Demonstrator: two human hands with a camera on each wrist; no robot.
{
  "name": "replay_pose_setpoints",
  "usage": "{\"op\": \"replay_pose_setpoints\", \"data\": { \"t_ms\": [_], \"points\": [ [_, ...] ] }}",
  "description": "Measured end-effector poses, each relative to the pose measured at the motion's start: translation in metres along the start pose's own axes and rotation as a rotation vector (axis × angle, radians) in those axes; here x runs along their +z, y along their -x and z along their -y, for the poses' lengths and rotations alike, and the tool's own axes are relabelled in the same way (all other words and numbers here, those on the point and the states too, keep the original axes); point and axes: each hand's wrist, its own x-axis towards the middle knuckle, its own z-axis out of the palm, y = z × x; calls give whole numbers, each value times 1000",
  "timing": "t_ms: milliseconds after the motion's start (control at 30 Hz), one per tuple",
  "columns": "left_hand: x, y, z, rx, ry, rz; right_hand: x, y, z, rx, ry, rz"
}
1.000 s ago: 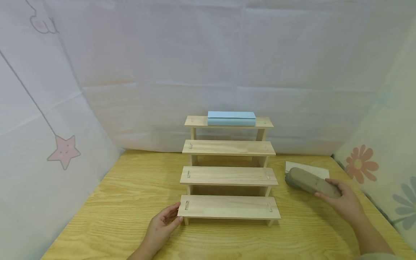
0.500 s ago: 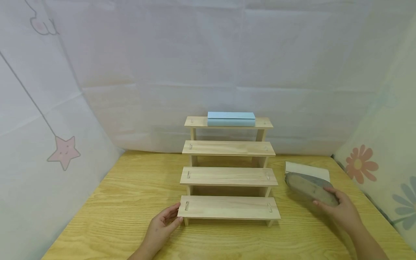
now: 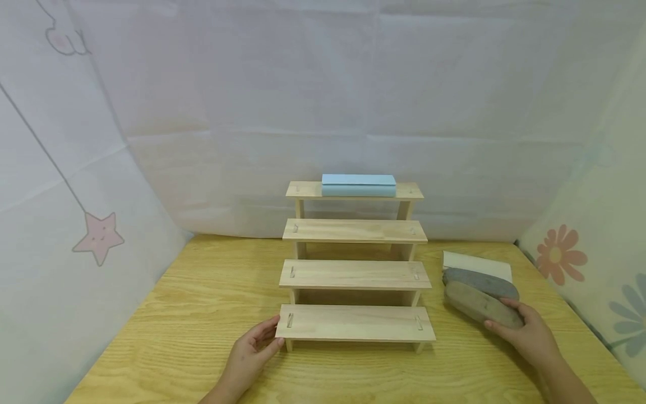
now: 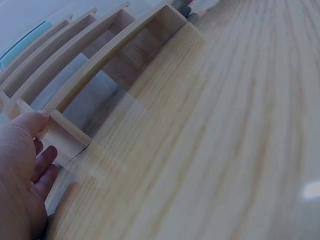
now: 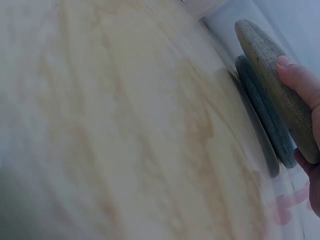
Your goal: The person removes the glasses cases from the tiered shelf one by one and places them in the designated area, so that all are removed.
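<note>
From the head camera, a four-step pale wooden riser (image 3: 355, 273) stands mid-table on the yellow wood-grain table (image 3: 192, 314). The left hand (image 3: 249, 353) rests with relaxed fingers against the riser's lowest step at its left end. Right of the riser, the right hand (image 3: 530, 336) grasps a flat oval brownish-grey fabric pouch (image 3: 481, 306), lying just in front of a darker grey oval pouch (image 3: 481, 282) and a white card (image 3: 476, 262). A light blue flat box (image 3: 359, 184) sits on the riser's top step. In the left wrist view, the left hand (image 4: 22, 175) touches the riser (image 4: 95, 65) with its thumb, fingers loose. In the right wrist view, the right hand (image 5: 305, 100) grips the brownish-grey pouch (image 5: 272, 80), tilted up against the darker pouch (image 5: 265, 120).
</note>
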Motion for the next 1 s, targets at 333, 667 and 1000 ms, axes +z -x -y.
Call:
{"op": "replay_pose_setpoints", "data": {
  "t_ms": [333, 667, 1000],
  "points": [
    [0, 1, -1, 41, -22, 3, 1, 0, -3, -3, 29, 6],
    [0, 1, -2, 5, 17, 6, 6, 1, -6, -27, 47, -27],
    [0, 1, -2, 2, 22, 4, 9, -2, -13, -41, 54, -12]
  ]
}}
